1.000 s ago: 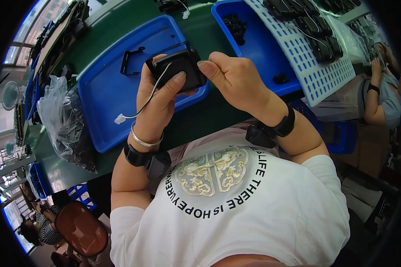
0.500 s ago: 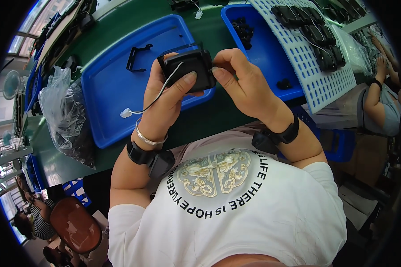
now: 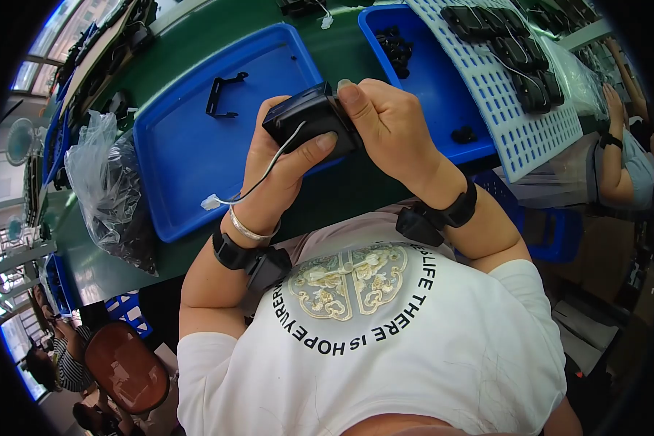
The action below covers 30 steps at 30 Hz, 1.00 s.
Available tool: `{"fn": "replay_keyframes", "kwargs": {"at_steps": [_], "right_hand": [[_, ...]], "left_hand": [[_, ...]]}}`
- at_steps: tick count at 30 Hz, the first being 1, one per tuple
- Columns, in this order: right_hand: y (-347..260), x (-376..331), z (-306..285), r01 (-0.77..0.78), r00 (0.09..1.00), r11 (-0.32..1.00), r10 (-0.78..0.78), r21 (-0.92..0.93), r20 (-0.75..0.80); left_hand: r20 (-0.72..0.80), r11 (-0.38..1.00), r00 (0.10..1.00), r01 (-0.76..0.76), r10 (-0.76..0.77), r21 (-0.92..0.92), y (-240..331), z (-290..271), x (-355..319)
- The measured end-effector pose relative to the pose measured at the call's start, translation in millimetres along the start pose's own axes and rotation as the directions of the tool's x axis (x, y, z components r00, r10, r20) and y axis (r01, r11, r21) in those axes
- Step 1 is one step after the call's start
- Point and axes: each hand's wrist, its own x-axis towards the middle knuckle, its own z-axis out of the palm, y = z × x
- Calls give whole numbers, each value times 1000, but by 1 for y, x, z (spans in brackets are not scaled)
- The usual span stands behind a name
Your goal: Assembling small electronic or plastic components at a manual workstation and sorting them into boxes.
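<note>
Connector (image 3: 211, 202), left of centre in the frame, hangs on a thin cable (image 3: 275, 161), a limp part that looks too delicate to serve as a grip. At upper centre, the left hand (image 3: 284, 168) pinches the black box (image 3: 322, 116) between a thumb on its face and fingers behind; it looks light, stiff and rather smooth, its side walls likely the surest hold. Farther right, the right hand (image 3: 396, 127) rests its thumb at the box's right edge, fingers curled, their hidden tips leaving any pinch unclear.
</note>
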Motion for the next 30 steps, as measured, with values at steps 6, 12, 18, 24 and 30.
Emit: {"fn": "replay_keyframes", "kwargs": {"at_steps": [6, 12, 18, 24, 30], "right_hand": [[0, -1, -3, 9, 1000, 996, -9, -91, 7], [1, -4, -12, 23, 999, 980, -28, 196, 22], [8, -8, -6, 291, 954, 957, -289, 13, -79], [-4, 0, -27, -398, 887, 906, 340, 146, 311], [-1, -12, -6, 207, 975, 971, -215, 120, 59]], "left_hand": [[1, 970, 995, 96, -99, 224, 9, -3, 1], [21, 992, 992, 123, -122, -24, 17, -3, 3], [5, 989, 1000, 15, -16, 150, 12, -4, 2], [13, 973, 998, -58, 57, 224, 2, -1, -2], [-102, 991, 993, -76, 65, -111, 1, 3, 1]]}}
